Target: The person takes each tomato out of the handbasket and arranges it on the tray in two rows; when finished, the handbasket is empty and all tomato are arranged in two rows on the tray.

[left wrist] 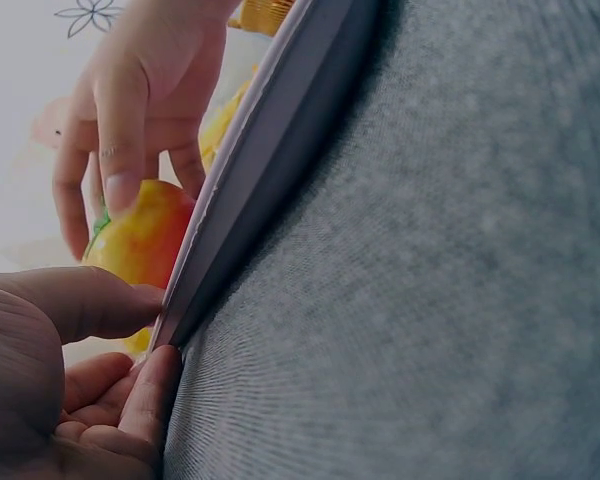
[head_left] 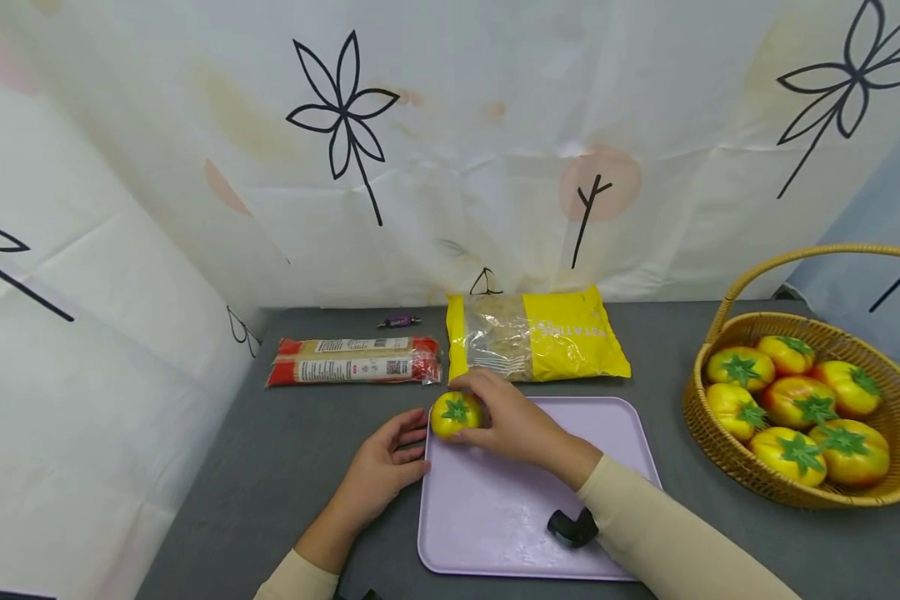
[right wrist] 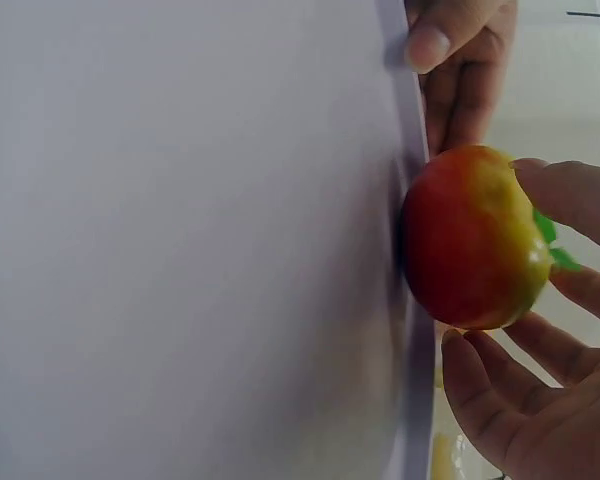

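A yellow-and-red tomato (head_left: 447, 417) with a green leafy top sits at the upper left corner of the lilac tray (head_left: 525, 525). My right hand (head_left: 513, 421) holds it, thumb on one side and fingers on the other; in the right wrist view the tomato (right wrist: 470, 240) leans close against the tray's raised rim. At the tray's left edge is my left hand (head_left: 381, 467). The left wrist view shows this hand's thumb (left wrist: 90, 303) above the rim and its fingers below, pinching the edge beside the tomato (left wrist: 145, 235).
On the right stands a wicker basket (head_left: 720, 462) with a tall handle and several similar tomatoes (head_left: 802, 400). Behind the tray lie a yellow bag (head_left: 573, 342), a red-ended packet (head_left: 356, 362) and a small purple item (head_left: 399, 322). Patterned cloth (head_left: 457, 192) hangs behind the grey table.
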Tool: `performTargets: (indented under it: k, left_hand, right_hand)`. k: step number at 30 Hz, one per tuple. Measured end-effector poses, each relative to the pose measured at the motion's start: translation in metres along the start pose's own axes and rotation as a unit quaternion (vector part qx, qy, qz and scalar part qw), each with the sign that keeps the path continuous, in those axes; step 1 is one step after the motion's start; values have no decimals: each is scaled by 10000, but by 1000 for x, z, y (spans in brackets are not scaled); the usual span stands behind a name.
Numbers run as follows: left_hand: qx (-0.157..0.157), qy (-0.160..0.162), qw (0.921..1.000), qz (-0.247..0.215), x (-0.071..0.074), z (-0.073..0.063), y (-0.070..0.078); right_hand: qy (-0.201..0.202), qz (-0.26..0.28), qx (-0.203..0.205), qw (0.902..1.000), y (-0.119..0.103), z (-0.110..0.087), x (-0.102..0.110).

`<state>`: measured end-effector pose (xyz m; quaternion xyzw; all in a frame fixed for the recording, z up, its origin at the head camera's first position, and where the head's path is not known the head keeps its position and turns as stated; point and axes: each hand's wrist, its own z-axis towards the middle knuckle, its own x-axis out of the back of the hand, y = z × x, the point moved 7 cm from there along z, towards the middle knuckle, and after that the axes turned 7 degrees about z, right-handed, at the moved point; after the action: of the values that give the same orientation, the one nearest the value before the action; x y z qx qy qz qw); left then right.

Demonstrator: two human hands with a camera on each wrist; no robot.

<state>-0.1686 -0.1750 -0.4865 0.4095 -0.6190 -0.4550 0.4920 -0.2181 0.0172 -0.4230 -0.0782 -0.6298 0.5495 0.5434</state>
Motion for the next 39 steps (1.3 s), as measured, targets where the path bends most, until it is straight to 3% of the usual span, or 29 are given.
performTargets:
  k: [16,26,39]
  left_hand:
    - [141,139,9998,70,0,1,-2]
    - [132,124,9998,46,1,0,-2]
    - [-3,-41,9999,105,-1,1,-1]
  right_hand:
    - [306,1149,-324,9924,-1,-35,41]
    - [503,2390,395,9689,-4,-64,76]
    - [659,2889,924,9506,0,-106,125]
